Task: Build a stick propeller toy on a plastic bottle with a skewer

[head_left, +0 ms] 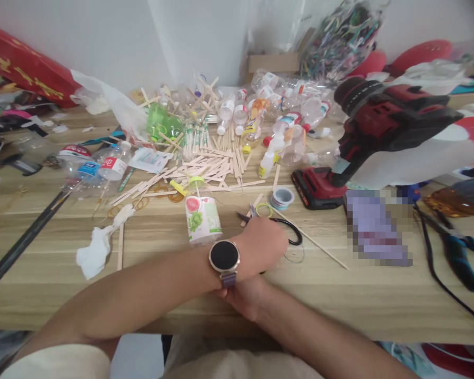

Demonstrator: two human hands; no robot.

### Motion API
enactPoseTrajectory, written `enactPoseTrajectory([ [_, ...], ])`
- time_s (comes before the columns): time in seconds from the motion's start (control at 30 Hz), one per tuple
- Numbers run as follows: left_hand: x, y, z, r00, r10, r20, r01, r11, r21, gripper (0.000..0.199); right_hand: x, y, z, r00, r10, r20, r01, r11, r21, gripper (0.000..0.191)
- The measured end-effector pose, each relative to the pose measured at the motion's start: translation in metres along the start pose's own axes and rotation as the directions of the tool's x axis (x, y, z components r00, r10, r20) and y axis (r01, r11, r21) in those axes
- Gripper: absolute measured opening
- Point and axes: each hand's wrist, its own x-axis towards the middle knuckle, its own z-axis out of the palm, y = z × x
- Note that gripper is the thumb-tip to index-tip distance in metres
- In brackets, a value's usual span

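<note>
My left hand (264, 243), with a dark-faced watch on its wrist, crosses over my right forearm. Its fingers look curled closed; they face away, so what they hold, if anything, is hidden. Just beyond it lie scissors (294, 232) with black handles, partly covered by the hand. My right hand (245, 299) is beneath the left wrist, its fingers curled and mostly hidden. A thin thread loop (296, 255) shows beside the left hand. Left of the hands, a bottle (203, 220) with a fruit label and a green cap stands close to the left wrist.
Loose wooden sticks (209, 167) lie heaped across the middle. Behind them are plastic bottles (268, 84) and a green bottle (164, 123). A red cordless drill (395, 116) stands right, near a tape roll (282, 198) and pliers (458, 252). Crumpled tissue (97, 250) lies left, beside a black rod (27, 239).
</note>
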Motion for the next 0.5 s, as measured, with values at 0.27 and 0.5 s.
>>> enactPoseTrajectory([
  [0.27, -0.046, -0.001, -0.049, 0.982, -0.122, -0.147, -0.042, 0.609, -0.792, 0.007, 0.0, -0.004, 0.0, 0.997, 0.062, 0.036, -0.06, 0.997, -0.053, 0.018],
  [0.5, -0.13, -0.001, -0.031, 0.918, -0.373, 0.133, 0.094, -0.121, -0.988, 0.009, -0.005, -0.005, 0.001, 0.993, 0.091, 0.07, -0.086, 0.993, -0.077, 0.021],
])
